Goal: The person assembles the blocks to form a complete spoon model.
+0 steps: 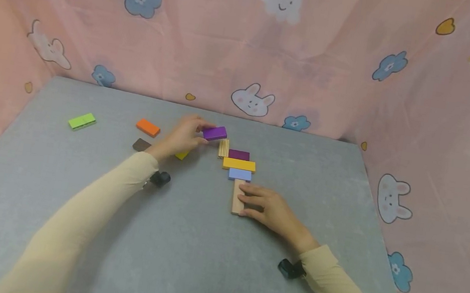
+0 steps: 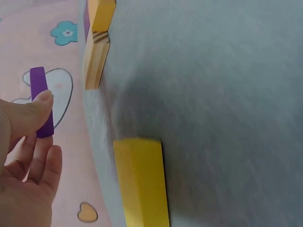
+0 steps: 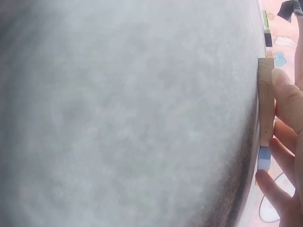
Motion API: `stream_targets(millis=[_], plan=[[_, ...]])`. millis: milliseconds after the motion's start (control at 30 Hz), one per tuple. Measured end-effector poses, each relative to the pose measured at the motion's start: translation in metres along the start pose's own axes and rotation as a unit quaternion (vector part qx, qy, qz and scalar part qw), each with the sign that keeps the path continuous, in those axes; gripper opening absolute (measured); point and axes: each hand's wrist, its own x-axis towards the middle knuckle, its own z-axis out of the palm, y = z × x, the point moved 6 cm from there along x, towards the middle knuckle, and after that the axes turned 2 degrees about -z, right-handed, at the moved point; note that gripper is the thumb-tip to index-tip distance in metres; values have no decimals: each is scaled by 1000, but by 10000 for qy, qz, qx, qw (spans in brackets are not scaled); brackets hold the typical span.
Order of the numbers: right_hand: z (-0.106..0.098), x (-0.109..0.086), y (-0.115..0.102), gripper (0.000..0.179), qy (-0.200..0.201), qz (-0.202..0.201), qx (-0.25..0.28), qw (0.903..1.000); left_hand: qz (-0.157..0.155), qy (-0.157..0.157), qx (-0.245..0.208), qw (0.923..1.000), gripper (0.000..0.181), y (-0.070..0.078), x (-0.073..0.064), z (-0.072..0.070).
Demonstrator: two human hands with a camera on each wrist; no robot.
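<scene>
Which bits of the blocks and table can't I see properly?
Head view: the left grip hides part of the yellow block.
Left wrist view: the thumb covers some of the purple block; the bottom edge cuts off the yellow block's end.
Right wrist view: fine detail of the tabletop is lost to blur.

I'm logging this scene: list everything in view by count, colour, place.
Green block: 1+, lime, far left
Orange block: 1, orange, right of green
Brown block: 1, brown, nearer than orange
Yellow block: 1, yellow, right of brown
Purple block: 1, purple, left hand
Striped block: 1, tan, row's far end
Plum block: 1, plum, beside striped
Amber block: 1, amber, mid-row
Blue block: 1, blue, mid-row
Wooden block: 1, beige, row's near end
Table: 1, grey, under blocks
Cloth: 1+, pink, behind table
Wrist devices: 2, black, wrists
Sleeves: 2, cream, arms
Left hand: 1, bare, gripping purple block
Right hand: 1, bare, touching wooden block
</scene>
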Motion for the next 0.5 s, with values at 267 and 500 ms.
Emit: stream_targets(millis=[267,500], plan=[[1,1,1,48,-12,-5,-56,10000,232,-97,-50,9997,48,14,15,17],[0,1,1,47,8,-33,-56,10000,435,-183,78,9989,46,24,25,31]])
